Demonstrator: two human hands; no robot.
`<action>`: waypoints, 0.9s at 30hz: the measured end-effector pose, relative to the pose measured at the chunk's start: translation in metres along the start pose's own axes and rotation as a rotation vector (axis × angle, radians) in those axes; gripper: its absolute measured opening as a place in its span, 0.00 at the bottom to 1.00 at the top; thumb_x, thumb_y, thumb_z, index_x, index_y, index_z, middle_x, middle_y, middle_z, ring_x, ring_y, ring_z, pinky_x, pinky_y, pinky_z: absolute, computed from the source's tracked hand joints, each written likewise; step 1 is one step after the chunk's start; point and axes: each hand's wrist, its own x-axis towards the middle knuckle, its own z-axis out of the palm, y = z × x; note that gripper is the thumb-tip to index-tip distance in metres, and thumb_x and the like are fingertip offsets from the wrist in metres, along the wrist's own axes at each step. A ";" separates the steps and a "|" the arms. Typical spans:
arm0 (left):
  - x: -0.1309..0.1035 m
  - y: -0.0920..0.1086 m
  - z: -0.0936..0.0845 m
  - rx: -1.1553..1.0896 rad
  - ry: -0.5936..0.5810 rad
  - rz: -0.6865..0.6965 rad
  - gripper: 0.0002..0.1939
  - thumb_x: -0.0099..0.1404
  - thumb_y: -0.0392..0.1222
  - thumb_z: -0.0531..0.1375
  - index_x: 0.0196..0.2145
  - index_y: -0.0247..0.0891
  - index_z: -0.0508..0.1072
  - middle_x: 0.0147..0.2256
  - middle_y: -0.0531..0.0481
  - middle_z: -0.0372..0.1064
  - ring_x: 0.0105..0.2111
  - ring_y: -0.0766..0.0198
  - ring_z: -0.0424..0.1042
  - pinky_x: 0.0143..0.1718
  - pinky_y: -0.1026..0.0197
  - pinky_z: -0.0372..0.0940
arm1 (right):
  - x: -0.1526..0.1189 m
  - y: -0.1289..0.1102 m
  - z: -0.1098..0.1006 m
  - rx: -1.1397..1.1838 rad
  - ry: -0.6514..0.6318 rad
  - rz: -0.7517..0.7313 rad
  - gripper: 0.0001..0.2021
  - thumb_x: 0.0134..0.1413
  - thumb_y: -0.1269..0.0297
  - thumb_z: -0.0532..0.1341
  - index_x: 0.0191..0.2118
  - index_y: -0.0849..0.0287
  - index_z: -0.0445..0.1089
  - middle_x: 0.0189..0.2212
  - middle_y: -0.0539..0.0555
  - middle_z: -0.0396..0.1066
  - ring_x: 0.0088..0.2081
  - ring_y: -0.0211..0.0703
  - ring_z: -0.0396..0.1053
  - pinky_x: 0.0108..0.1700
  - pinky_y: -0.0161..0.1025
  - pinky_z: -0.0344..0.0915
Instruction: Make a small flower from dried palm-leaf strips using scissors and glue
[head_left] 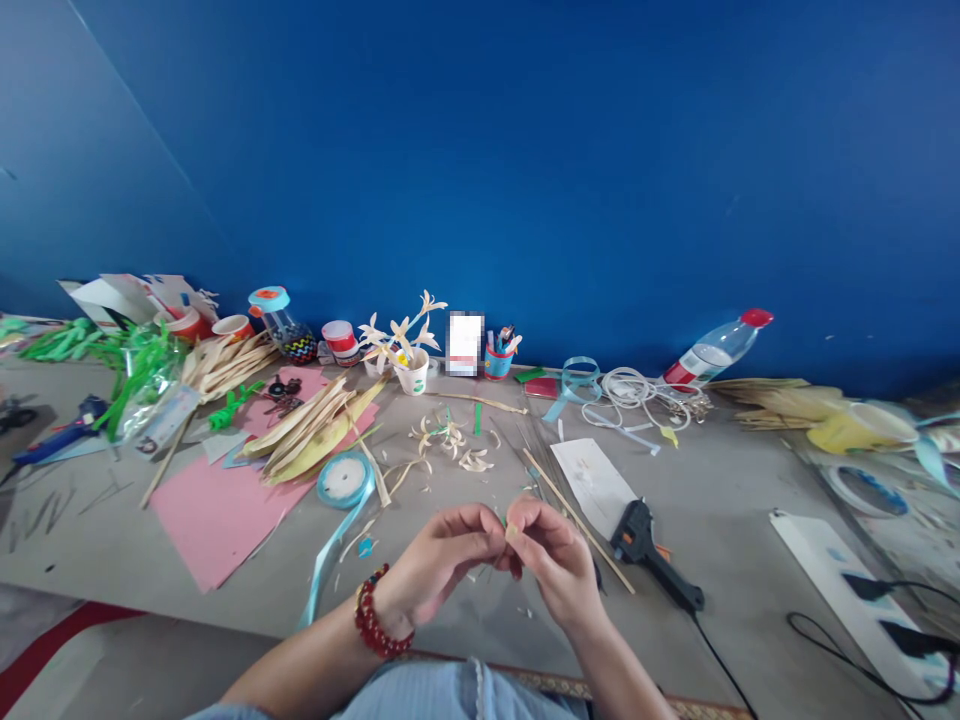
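My left hand [450, 555], with a red bead bracelet [376, 615] at the wrist, meets my right hand [551, 555] above the front of the table. Both are closed, fingertips pinched together around a small pale piece [511, 530], mostly hidden by the fingers; its kind I cannot make out. Just beyond lie several cream-coloured petal-like pieces [475, 460] and loose scraps. A black glue gun [652, 550] rests to the right of my right hand, near a white sheet [592, 485]. A thin stick [581, 520] lies beside that hand.
Left: a blue ribbon roll [345, 480], pink paper [225, 515] and dried husks [311, 435]. At the back: a paper cup [412, 376] of pale flowers, a pen holder [499, 362] and a tilted bottle [712, 350]. A power strip [847, 590] with black cords lies at right.
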 end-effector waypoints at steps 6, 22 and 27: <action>-0.002 -0.006 0.001 -0.007 0.046 0.035 0.09 0.59 0.42 0.67 0.30 0.33 0.73 0.23 0.52 0.66 0.24 0.69 0.65 0.30 0.66 0.59 | 0.002 -0.001 -0.001 0.012 0.005 -0.026 0.11 0.57 0.57 0.65 0.30 0.57 0.68 0.26 0.48 0.64 0.21 0.34 0.64 0.22 0.33 0.63; -0.007 -0.005 -0.003 1.441 0.346 1.193 0.10 0.61 0.29 0.60 0.40 0.41 0.74 0.37 0.46 0.73 0.37 0.58 0.71 0.47 0.49 0.65 | 0.001 0.010 0.002 -0.193 0.254 -0.145 0.08 0.59 0.61 0.62 0.30 0.57 0.68 0.24 0.46 0.62 0.22 0.33 0.54 0.24 0.31 0.55; 0.000 -0.007 -0.002 1.527 0.380 1.187 0.08 0.60 0.30 0.63 0.37 0.40 0.73 0.34 0.48 0.75 0.35 0.58 0.71 0.48 0.48 0.62 | 0.000 0.010 0.006 -0.226 0.316 -0.139 0.08 0.57 0.61 0.63 0.29 0.58 0.69 0.23 0.47 0.63 0.22 0.34 0.55 0.24 0.32 0.56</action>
